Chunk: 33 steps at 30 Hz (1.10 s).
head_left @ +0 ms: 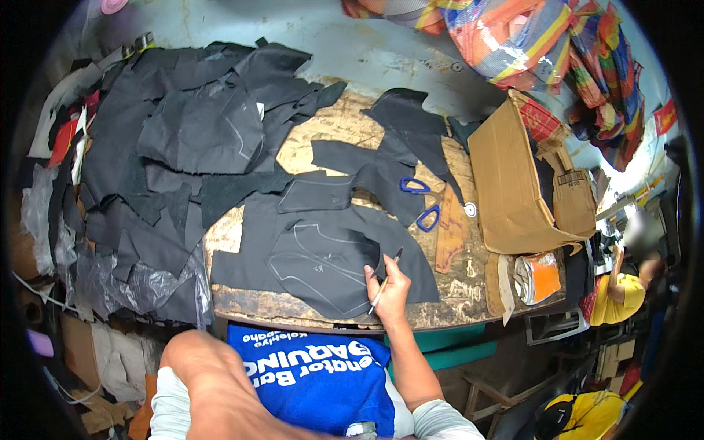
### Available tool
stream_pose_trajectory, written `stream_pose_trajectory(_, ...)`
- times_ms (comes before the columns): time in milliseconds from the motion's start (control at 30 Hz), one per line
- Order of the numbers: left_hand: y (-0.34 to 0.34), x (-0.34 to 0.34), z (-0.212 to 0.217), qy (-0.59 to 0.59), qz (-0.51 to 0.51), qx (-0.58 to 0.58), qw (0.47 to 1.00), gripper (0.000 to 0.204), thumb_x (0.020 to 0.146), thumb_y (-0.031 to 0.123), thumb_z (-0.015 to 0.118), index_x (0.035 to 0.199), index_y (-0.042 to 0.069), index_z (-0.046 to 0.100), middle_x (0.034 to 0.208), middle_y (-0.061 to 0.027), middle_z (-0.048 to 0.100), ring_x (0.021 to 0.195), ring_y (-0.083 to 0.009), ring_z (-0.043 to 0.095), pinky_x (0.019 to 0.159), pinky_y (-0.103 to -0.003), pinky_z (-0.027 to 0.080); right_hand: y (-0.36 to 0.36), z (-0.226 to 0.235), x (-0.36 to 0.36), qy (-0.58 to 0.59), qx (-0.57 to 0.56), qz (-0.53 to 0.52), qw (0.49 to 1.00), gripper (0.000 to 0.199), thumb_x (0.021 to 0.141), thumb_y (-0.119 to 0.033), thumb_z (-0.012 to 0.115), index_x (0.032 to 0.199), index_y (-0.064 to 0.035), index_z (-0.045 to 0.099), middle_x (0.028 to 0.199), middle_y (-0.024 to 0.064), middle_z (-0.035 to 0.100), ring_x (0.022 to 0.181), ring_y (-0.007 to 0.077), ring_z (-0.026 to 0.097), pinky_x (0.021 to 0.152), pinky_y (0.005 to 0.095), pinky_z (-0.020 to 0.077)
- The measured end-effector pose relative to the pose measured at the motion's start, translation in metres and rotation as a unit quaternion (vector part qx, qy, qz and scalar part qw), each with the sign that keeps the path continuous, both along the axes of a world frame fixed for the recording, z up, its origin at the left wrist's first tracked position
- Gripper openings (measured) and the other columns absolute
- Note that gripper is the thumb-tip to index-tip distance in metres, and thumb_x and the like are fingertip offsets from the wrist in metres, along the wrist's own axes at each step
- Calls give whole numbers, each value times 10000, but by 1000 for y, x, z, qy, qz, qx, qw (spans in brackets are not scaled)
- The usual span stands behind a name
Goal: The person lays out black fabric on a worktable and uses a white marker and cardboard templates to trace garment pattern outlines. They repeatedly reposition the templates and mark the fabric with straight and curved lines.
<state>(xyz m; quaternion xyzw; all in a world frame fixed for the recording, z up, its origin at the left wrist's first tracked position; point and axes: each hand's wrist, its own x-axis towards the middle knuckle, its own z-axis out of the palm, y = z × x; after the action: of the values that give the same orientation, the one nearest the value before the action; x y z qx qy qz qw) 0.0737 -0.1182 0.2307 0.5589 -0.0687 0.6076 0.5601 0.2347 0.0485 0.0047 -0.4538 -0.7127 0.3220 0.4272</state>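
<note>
My right hand (391,290) is closed around a slim pen (377,298) at the table's front edge. It rests at the right side of a black sheet of material (249,271). White outlines (319,264) of curved shapes are drawn on that sheet. Above the outlines lies a smaller black cut piece (315,192). My left arm (213,374) is bent, its elbow near the table edge and its forearm running back toward me; the left hand is out of the picture. Scissors with blue handles (427,218) lie beyond my right hand, their blades hidden.
Black material (198,132) is heaped over the table's left side. A brown template (448,231) lies right of the scissors on the worn wooden table (469,286). An open cardboard box (506,183) stands at the right. Another person in yellow (620,297) is at far right.
</note>
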Motion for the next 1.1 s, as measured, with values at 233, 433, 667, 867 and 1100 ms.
stream_pose_trajectory(233, 32, -42, -19, 54, -221, 120, 966, 431, 915, 448, 562, 1089, 60, 624, 1113, -189, 626, 1076, -397, 566, 893, -658, 341, -5, 12, 6, -23, 19, 60, 998, 525, 585, 60, 523, 1091, -22, 635, 966, 178, 675, 841, 275, 674, 750, 305, 500)
stream_pose_trajectory(433, 65, -78, -133, 417, 552, -127, 711, 566, 718, 272, 765, 1158, -43, 601, 1148, -184, 632, 1157, -358, 546, 993, -486, 391, -3, 18, 6, 67, -35, 102, 992, 450, 625, 69, 507, 1051, 12, 640, 972, 142, 679, 957, 231, 657, 847, 289, 479)
stream_pose_trajectory(667, 76, -79, -216, 661, 556, -229, 449, 767, 726, 398, 746, 1362, 80, 455, 1463, -241, 302, 1386, -382, 235, 1109, -544, 158, 49, 64, 27, 106, -21, -81, 991, 296, 862, -157, 663, 1079, 38, 616, 1002, 112, 663, 935, 192, 605, 866, 327, 469)
stream_pose_trajectory(867, 85, -84, -194, 674, 554, -258, 416, 835, 682, 433, 777, 1340, 28, 459, 1390, -268, 396, 1326, -386, 337, 1078, -519, 227, 124, 163, 104, 132, 119, -217, 960, 369, 868, -262, 688, 1044, 48, 593, 1032, 136, 628, 945, 201, 569, 885, 364, 445)
stream_pose_trajectory(1100, 167, -84, -191, 632, 631, -297, 338, 834, 738, 483, 721, 1356, 15, 415, 1016, -192, 610, 1023, -344, 536, 883, -482, 369, 232, 246, 229, 274, 195, -385, 859, 390, 872, -129, 594, 1199, 73, 529, 1107, 180, 607, 888, 258, 622, 807, 378, 518)
